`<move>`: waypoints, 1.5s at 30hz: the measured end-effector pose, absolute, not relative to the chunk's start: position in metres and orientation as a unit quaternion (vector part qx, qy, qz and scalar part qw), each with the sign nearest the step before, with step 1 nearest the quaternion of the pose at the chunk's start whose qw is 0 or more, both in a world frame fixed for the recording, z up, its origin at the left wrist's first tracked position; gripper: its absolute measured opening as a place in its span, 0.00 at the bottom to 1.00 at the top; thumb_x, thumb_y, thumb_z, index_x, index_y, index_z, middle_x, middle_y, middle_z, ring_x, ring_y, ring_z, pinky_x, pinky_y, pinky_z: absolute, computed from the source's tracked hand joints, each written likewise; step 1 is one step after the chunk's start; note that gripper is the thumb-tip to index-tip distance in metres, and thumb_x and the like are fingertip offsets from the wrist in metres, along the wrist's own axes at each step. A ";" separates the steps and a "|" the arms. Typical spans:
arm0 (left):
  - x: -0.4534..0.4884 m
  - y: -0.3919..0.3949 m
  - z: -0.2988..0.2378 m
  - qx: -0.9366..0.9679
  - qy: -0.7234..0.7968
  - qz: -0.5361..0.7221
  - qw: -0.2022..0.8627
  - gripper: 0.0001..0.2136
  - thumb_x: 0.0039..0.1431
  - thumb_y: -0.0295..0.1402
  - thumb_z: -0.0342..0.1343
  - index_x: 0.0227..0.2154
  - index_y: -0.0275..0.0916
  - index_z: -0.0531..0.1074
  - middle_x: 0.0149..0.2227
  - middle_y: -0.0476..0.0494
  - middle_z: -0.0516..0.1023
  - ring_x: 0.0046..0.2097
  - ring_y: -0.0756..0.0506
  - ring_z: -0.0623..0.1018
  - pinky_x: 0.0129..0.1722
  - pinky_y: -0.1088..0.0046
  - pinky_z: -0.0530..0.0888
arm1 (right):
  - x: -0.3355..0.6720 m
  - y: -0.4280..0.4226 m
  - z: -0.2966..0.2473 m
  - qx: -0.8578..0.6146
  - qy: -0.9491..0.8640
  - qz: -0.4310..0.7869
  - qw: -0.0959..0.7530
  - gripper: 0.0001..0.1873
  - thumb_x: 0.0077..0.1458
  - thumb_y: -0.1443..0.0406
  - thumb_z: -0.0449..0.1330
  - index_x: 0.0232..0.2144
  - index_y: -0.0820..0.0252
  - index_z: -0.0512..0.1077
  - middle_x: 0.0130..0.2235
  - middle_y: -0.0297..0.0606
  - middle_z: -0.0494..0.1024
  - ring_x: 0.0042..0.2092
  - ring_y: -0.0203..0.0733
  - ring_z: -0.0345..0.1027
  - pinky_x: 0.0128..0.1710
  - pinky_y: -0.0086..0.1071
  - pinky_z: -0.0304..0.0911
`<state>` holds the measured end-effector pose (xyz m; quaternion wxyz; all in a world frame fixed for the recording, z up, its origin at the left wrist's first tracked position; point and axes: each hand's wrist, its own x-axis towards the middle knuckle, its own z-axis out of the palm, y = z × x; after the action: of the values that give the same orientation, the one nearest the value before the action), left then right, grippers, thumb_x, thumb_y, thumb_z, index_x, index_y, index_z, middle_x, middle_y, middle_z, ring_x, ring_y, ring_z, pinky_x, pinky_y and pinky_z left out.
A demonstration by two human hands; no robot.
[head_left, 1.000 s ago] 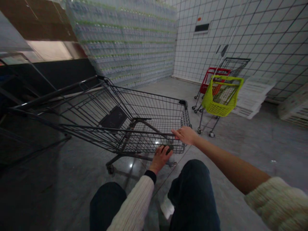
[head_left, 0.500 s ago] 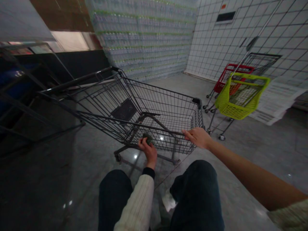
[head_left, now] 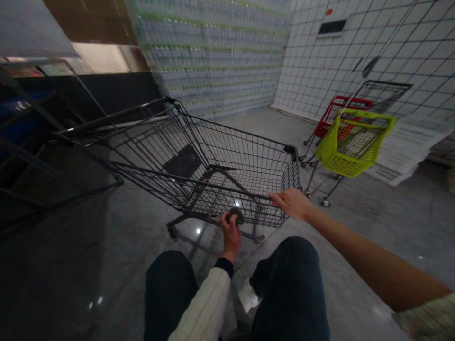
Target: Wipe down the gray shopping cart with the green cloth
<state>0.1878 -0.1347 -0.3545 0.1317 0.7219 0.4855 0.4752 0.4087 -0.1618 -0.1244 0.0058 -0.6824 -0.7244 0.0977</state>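
The grip of the left hand [head_left: 232,233] pinches a dark green pad [head_left: 239,216] at the near side mesh [head_left: 266,215] of a black shopping cart [head_left: 183,163], while the right hand [head_left: 293,203] clasps the upper rail [head_left: 245,191].

Through my feed I see a tall stack of bottles [head_left: 213,57] with a white, dark-gridded wall [head_left: 305,66] to its right, a low black panel [head_left: 131,90] to its left, and a grey floor [head_left: 391,208] before it catching glints of light [head_left: 198,231].
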 end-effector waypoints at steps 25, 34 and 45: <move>0.181 -0.115 -0.360 0.904 0.346 0.244 0.058 0.20 0.55 0.20 0.53 0.46 0.51 0.72 0.52 0.44 0.64 0.57 0.40 0.62 0.55 0.58 0.69 | 0.408 -0.161 -0.125 -0.685 -0.723 0.087 0.007 0.39 0.66 0.48 0.32 0.29 0.56 0.78 0.32 0.38 0.82 0.36 0.43 0.75 0.35 0.30 0.59; 0.208 -0.143 -0.342 0.919 0.243 0.308 0.044 0.19 0.57 0.23 0.53 0.48 0.51 0.71 0.53 0.43 0.64 0.57 0.41 0.61 0.57 0.58 0.66 | 0.407 -0.162 -0.125 -0.688 -0.721 0.084 0.000 0.38 0.66 0.48 0.33 0.31 0.57 0.79 0.33 0.39 0.82 0.38 0.42 0.75 0.36 0.29 0.59; 0.205 -0.130 -0.347 0.983 0.142 0.113 -0.010 0.12 0.64 0.27 0.47 0.46 0.44 0.71 0.56 0.45 0.69 0.58 0.42 0.64 0.58 0.56 0.61 | 0.409 -0.162 -0.125 -0.684 -0.726 0.071 0.003 0.37 0.66 0.48 0.34 0.31 0.57 0.79 0.32 0.40 0.82 0.38 0.41 0.75 0.37 0.28 0.59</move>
<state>0.2045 -0.1303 -0.3475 -0.0098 0.9834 0.1417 0.1128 0.4088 -0.1624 -0.1248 0.0033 -0.6845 -0.7256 0.0712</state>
